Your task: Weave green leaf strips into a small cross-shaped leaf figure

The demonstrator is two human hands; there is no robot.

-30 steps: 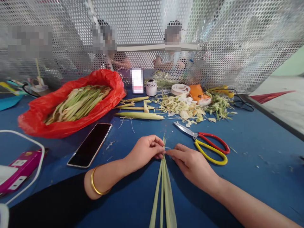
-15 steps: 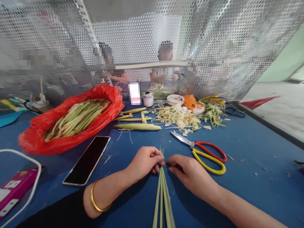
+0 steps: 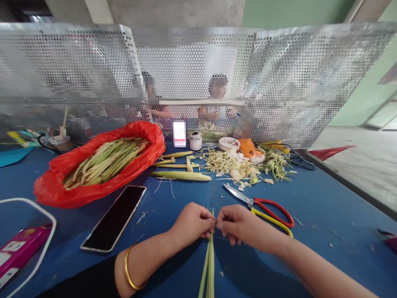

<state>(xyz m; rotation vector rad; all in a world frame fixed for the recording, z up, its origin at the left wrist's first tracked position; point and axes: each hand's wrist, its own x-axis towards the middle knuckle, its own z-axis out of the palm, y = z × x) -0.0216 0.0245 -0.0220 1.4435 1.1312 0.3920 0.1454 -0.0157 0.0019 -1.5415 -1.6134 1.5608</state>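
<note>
- Both hands have closed in since the earlier frame: the right hand (image 3: 240,225), which lay lower and further right, now meets the left hand (image 3: 194,221) fingertip to fingertip over the bundle of thin pale green leaf strips (image 3: 209,265).
- Each hand's fingers are pinched together on the bundle's top end, whose short tips poke up between them; what passes between the fingertips is too small to tell.
- The strips run from the pinch toward the viewer across the blue table (image 3: 325,215).
- A gold bangle (image 3: 128,271) circles the left wrist.
- Scissors with one red and one yellow handle (image 3: 263,207) lie just beyond the right hand, blades closed.
- A black phone (image 3: 114,218) lies left of the hands (screen dark), near a red plastic bag of green strips (image 3: 102,163).
</note>
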